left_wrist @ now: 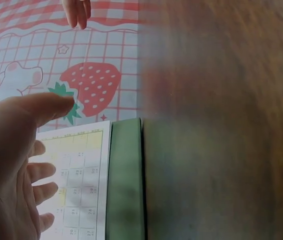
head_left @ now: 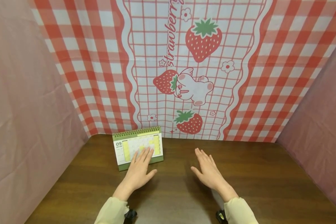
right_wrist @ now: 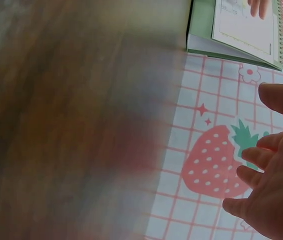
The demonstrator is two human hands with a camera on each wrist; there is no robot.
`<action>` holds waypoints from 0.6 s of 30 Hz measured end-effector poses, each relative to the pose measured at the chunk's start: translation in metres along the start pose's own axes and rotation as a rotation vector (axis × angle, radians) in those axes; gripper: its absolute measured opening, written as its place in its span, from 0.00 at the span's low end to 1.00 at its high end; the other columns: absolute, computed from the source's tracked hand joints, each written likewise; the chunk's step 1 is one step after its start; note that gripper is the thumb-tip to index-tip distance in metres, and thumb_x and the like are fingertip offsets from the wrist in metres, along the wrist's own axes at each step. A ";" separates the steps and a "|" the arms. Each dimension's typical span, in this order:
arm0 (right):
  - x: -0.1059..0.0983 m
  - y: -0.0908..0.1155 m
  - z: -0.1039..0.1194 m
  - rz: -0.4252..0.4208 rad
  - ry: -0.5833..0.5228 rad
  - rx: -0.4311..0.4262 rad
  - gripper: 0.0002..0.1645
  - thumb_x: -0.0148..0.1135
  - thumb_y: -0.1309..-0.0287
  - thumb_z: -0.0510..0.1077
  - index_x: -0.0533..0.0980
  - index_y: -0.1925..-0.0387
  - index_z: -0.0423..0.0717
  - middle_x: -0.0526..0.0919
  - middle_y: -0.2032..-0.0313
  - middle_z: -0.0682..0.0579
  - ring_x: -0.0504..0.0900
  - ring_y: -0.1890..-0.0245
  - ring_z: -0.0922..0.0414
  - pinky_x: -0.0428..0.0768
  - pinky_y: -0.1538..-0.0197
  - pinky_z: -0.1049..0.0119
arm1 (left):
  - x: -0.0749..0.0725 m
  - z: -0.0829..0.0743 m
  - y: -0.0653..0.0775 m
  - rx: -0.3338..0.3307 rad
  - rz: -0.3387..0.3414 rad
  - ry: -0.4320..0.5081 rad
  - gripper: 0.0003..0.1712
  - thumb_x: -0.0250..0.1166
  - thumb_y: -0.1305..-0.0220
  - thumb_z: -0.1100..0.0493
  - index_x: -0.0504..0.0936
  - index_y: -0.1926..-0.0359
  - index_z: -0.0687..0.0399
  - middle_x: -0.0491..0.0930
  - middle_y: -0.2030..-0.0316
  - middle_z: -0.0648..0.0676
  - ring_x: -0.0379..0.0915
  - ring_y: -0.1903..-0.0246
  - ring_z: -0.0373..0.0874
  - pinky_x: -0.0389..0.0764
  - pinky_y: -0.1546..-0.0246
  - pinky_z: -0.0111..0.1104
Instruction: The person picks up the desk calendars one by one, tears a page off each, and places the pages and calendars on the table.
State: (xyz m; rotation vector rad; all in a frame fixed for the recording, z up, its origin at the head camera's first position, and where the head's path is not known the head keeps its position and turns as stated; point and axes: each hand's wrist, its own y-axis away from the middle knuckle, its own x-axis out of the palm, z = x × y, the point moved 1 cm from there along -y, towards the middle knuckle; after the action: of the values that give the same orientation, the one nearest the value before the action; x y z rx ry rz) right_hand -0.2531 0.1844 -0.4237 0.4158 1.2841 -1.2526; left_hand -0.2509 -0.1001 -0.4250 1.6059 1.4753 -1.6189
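A green desk calendar [head_left: 141,146] with a spiral-bound top stands near the back of the table, left of the middle, its white and yellow page marked 09 facing the person. In front of it my left hand [head_left: 139,172] hovers with straight fingers, overlapping the page's lower part in the head view. The left wrist view shows the calendar page [left_wrist: 81,185] just past the fingers. My right hand [head_left: 209,173] is held over the table to the right of the calendar, fingers extended and thumb apart. Nothing is in either hand.
The dark wooden table [head_left: 254,174] runs back to a hanging red-checked cloth [head_left: 288,74] printed with strawberries. Pink curtains [head_left: 28,102] close off both sides. Each wrist carries a dark strap, and the sleeves [head_left: 112,211] are pale yellow.
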 end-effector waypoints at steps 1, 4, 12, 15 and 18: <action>0.001 0.000 0.000 0.008 -0.004 0.002 0.42 0.58 0.43 0.48 0.52 0.34 0.35 0.56 0.33 0.40 0.52 0.33 0.45 0.48 0.35 0.41 | 0.001 0.001 0.000 -0.009 -0.008 0.003 0.47 0.62 0.44 0.45 0.49 0.30 0.54 0.50 0.31 0.57 0.47 0.33 0.51 0.43 0.34 0.51; 0.003 0.000 0.001 0.020 -0.021 0.007 0.43 0.58 0.43 0.48 0.51 0.33 0.36 0.55 0.33 0.40 0.51 0.32 0.45 0.47 0.35 0.42 | 0.003 0.002 -0.001 -0.034 -0.046 0.009 0.47 0.63 0.44 0.48 0.49 0.30 0.55 0.50 0.31 0.58 0.48 0.33 0.51 0.45 0.34 0.50; 0.004 -0.005 0.008 0.040 -0.083 0.020 0.43 0.57 0.42 0.48 0.50 0.33 0.35 0.54 0.33 0.39 0.50 0.32 0.45 0.48 0.34 0.43 | 0.000 0.002 0.000 -0.050 -0.087 0.014 0.47 0.65 0.46 0.51 0.50 0.31 0.56 0.51 0.32 0.59 0.50 0.34 0.52 0.46 0.34 0.50; 0.003 -0.008 0.012 0.052 -0.120 0.023 0.42 0.56 0.41 0.48 0.50 0.33 0.35 0.54 0.33 0.39 0.50 0.32 0.45 0.48 0.34 0.44 | -0.001 0.004 0.000 -0.062 -0.096 0.017 0.46 0.64 0.45 0.52 0.50 0.31 0.56 0.51 0.32 0.59 0.51 0.34 0.52 0.46 0.34 0.50; 0.003 -0.009 0.015 0.046 -0.155 0.013 0.42 0.56 0.41 0.47 0.50 0.33 0.34 0.54 0.33 0.37 0.51 0.33 0.44 0.49 0.35 0.43 | 0.000 0.004 0.001 -0.074 -0.113 0.019 0.46 0.64 0.45 0.52 0.51 0.31 0.56 0.52 0.32 0.59 0.53 0.35 0.53 0.48 0.35 0.50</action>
State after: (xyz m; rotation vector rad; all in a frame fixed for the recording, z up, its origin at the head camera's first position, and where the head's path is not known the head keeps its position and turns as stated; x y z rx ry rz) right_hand -0.2542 0.1672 -0.4180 0.3481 1.1300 -1.2305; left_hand -0.2516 -0.1038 -0.4269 1.5267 1.6421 -1.5931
